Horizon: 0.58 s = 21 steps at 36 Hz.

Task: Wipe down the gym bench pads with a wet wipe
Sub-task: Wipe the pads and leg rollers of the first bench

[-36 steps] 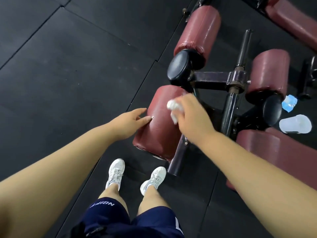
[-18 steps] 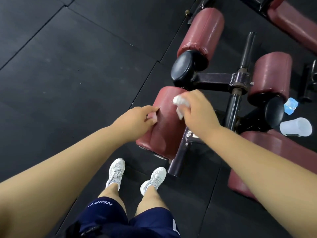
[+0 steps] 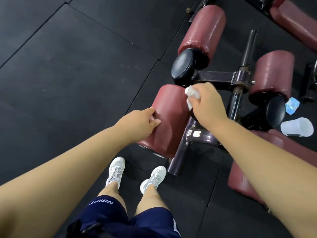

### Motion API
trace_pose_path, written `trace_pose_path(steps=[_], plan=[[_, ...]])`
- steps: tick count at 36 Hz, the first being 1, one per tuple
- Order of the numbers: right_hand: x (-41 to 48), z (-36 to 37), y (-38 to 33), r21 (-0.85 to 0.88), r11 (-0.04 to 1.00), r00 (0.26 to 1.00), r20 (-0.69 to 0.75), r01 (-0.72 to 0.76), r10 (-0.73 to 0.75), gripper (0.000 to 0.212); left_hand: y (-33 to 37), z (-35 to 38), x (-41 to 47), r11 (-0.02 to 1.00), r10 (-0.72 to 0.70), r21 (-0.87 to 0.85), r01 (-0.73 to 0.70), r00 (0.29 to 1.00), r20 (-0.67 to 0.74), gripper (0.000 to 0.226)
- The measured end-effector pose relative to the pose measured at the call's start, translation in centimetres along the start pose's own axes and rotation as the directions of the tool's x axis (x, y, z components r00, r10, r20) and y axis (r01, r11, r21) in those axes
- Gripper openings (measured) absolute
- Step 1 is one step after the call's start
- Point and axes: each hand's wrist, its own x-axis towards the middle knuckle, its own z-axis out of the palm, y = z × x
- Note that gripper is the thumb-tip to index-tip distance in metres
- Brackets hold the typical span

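Head view, looking down on a maroon-padded gym bench standing on black rubber floor mats (image 3: 68,66). The left hand (image 3: 140,121) grips the left flank of the near roller pad (image 3: 171,127); its fingers (image 3: 155,122) are bent, held close together and pressed into the vinyl, with the thumb lying just above them. The right hand (image 3: 207,105) holds a crumpled white wet wipe (image 3: 192,93) bunched between curled fingers and thumb. The wipe lies against the upper right end of the near roller pad, just below the black end cap (image 3: 183,66) of the far roller pad (image 3: 204,26); whether the fingertips beneath the wipe are spread cannot be told.

A dark steel crossbar (image 3: 214,78) runs from that end cap to the upright post, beyond which stands a third roller pad (image 3: 274,73) with its own black end cap (image 3: 276,112). A barcode label (image 3: 193,133) sits on the frame below the right wrist. The bench seat pad (image 3: 243,182) lies at lower right, partly hidden by the right forearm. A translucent plastic cup (image 3: 296,127) lies on its side at the seat pad's far end, with a blue packet (image 3: 292,105) just beyond it. Another maroon pad (image 3: 295,19) crosses the upper right corner.

The person's white sneakers (image 3: 115,170) and navy shorts (image 3: 106,208) appear at bottom centre, the feet planted just short of the near roller pad.
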Motion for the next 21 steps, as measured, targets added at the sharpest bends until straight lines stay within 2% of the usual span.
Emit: trace_pose_path(steps=[3,5,7,8,10,12,14,15,18,21], plan=[[-5.1,0.4,-0.8,0.072,0.962,0.942,0.195,0.263,-0.273,0.016,-0.5,-0.5,0.0,0.998,0.055,0.004,-0.055,0.999,0.002,0.041],[-7.7,0.8,-1.5,0.118,0.924,0.854,0.352,0.365,-0.382,0.025,-1.4,-0.6,0.4,0.992,0.042,-0.120,-0.040,0.999,0.013,0.039],[-7.7,1.4,-1.9,0.074,0.880,0.791,0.407,0.469,-0.456,0.025,-2.3,-0.3,1.1,0.955,0.004,-0.297,-0.005,1.000,-0.001,0.029],[-6.9,1.6,-1.9,0.057,0.876,0.798,0.387,0.480,-0.462,0.024,-2.6,-0.1,1.4,0.937,-0.014,-0.348,0.010,1.000,-0.009,0.026],[-4.3,1.9,-1.6,0.042,0.911,0.874,0.268,0.410,-0.406,0.020,-2.8,0.2,2.0,0.936,-0.036,-0.350,0.039,0.999,0.017,0.035],[-1.2,1.5,-1.0,0.031,0.966,0.960,0.111,0.256,-0.257,0.018,-2.6,0.6,2.2,0.950,-0.042,-0.305,0.060,0.997,0.066,0.043],[1.5,1.3,-0.4,0.014,0.996,0.995,0.024,0.093,-0.094,0.011,-2.1,0.9,2.0,0.946,-0.023,-0.321,0.053,0.995,0.096,0.042],[2.4,1.3,-0.3,-0.009,0.998,0.998,0.010,0.060,-0.059,0.010,-1.9,0.9,1.9,0.944,-0.013,-0.327,0.043,0.995,0.094,0.041],[2.1,1.4,-0.4,-0.006,0.995,0.994,0.028,0.103,-0.103,0.031,-1.5,1.0,1.6,0.948,-0.012,-0.317,0.030,0.998,0.060,0.037],[-2.5,1.2,-1.4,0.047,0.974,0.964,0.141,0.222,-0.226,0.020,-1.1,1.0,1.4,0.967,-0.016,-0.255,0.020,1.000,0.018,0.035]])
